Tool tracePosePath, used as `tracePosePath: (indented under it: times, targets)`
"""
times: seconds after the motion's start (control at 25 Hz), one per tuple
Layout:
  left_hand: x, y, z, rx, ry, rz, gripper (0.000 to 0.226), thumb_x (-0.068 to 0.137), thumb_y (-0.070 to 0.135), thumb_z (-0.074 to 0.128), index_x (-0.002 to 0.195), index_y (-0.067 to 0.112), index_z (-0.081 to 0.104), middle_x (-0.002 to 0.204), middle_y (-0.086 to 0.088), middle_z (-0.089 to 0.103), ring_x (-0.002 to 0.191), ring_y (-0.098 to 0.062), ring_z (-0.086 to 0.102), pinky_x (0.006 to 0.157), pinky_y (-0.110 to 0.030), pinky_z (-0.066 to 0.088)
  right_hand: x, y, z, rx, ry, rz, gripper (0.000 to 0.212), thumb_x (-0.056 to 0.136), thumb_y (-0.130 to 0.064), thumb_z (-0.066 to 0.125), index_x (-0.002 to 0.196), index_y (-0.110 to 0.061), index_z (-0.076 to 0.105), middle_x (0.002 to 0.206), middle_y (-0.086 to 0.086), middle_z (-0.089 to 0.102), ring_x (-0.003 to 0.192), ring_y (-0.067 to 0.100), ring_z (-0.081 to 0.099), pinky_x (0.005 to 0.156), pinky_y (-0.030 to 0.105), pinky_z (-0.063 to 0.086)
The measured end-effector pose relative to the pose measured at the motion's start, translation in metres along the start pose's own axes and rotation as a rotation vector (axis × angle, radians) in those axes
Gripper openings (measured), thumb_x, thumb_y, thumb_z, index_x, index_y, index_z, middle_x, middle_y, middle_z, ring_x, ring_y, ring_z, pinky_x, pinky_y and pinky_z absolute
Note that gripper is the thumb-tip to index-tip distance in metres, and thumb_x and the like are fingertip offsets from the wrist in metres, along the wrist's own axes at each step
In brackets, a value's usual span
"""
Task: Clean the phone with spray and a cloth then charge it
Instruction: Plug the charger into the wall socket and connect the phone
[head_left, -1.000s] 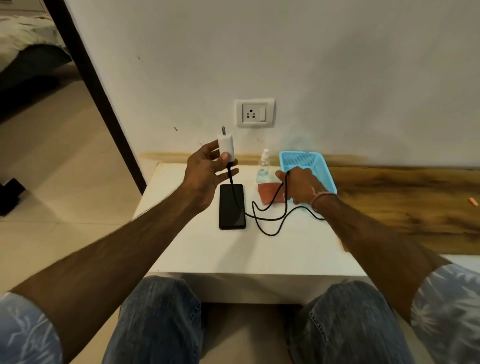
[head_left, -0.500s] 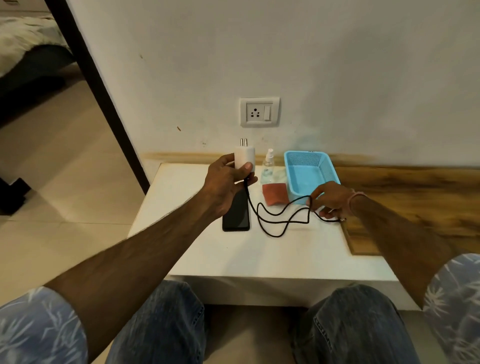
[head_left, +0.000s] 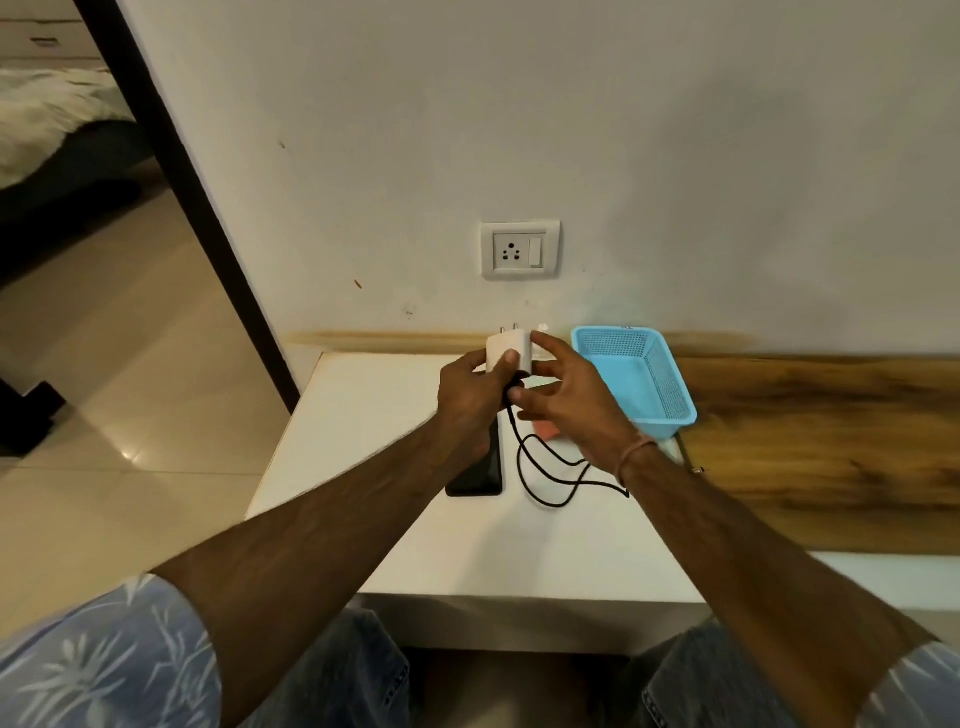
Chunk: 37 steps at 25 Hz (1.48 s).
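My left hand (head_left: 467, 395) grips a white charger adapter (head_left: 506, 349) above the table, its pins pointing up toward the wall socket (head_left: 519, 250). My right hand (head_left: 569, 402) has closed in on it, with the index finger on its right side and the thumb at the cable plug below it. The black cable (head_left: 545, 470) hangs from the adapter and loops on the table. The black phone (head_left: 480, 475) lies flat, partly under my left wrist. The red cloth (head_left: 546, 430) and the spray bottle's cap (head_left: 543, 328) are mostly hidden behind my right hand.
A blue mesh basket (head_left: 667, 384) stands at the back right of the white table (head_left: 363, 447). A wooden surface (head_left: 821, 441) adjoins it on the right. A dark door frame (head_left: 197, 208) and tiled floor lie to the left.
My right hand let go of the cable's far part and came left and up to the adapter. My left hand holds the adapter in much the same place over the table.
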<state>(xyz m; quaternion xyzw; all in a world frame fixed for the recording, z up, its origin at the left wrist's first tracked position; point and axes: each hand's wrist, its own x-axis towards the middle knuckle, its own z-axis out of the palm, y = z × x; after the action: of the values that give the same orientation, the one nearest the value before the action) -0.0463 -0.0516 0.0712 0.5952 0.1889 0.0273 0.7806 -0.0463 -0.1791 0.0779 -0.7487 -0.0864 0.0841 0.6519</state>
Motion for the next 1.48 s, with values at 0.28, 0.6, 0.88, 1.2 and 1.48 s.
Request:
tracePosePath:
  times: [0.28, 0.6, 0.88, 1.2, 1.48]
  targets:
    - [0.059, 0.032, 0.012, 0.301, -0.02, 0.119, 0.058, 0.094, -0.01, 0.055, 0.148, 0.007, 0.042, 0.13, -0.021, 0.061, 0.116, -0.036, 0.062, 0.102, -0.047, 0.051, 0.074, -0.008, 0.004, 0.132, 0.263, 0.055, 0.056, 0.083, 0.007, 0.068, 0.133, -0.011, 0.053, 0.11, 0.021, 0.069, 0.092, 0.032, 0.07, 0.08, 0.047, 0.059]
    - [0.118, 0.045, 0.025, 0.34, 0.035, 0.162, 0.056, 0.093, -0.008, 0.061, 0.144, 0.008, 0.048, 0.126, -0.021, 0.065, 0.103, -0.032, 0.069, 0.093, -0.043, 0.057, 0.143, -0.008, 0.001, -0.137, 0.307, 0.024, 0.05, 0.085, -0.006, 0.07, 0.132, -0.011, 0.055, 0.112, 0.015, 0.07, 0.079, 0.023, 0.071, 0.07, 0.031, 0.06]
    - [0.151, 0.041, 0.031, 0.383, 0.012, 0.219, 0.054, 0.093, -0.004, 0.062, 0.144, 0.01, 0.05, 0.125, -0.02, 0.067, 0.105, -0.032, 0.069, 0.094, -0.042, 0.057, 0.18, 0.003, -0.005, -0.199, 0.35, 0.01, 0.051, 0.084, -0.006, 0.071, 0.133, -0.01, 0.055, 0.115, 0.016, 0.068, 0.078, 0.025, 0.072, 0.074, 0.037, 0.061]
    - [0.168, 0.034, 0.035, 0.323, 0.029, 0.262, 0.049, 0.094, -0.002, 0.062, 0.141, 0.008, 0.052, 0.124, -0.018, 0.067, 0.098, -0.026, 0.067, 0.088, -0.037, 0.06, 0.196, 0.008, -0.01, -0.216, 0.383, -0.008, 0.049, 0.083, -0.011, 0.073, 0.13, -0.009, 0.059, 0.115, 0.014, 0.069, 0.074, 0.022, 0.072, 0.07, 0.033, 0.061]
    - [0.174, 0.038, 0.039, 0.317, 0.066, 0.257, 0.048, 0.091, -0.005, 0.065, 0.138, 0.002, 0.055, 0.122, -0.023, 0.066, 0.1, -0.031, 0.068, 0.08, -0.033, 0.061, 0.204, 0.01, -0.012, -0.215, 0.401, -0.006, 0.047, 0.083, -0.01, 0.073, 0.128, -0.007, 0.06, 0.115, 0.015, 0.069, 0.077, 0.024, 0.072, 0.071, 0.034, 0.061]
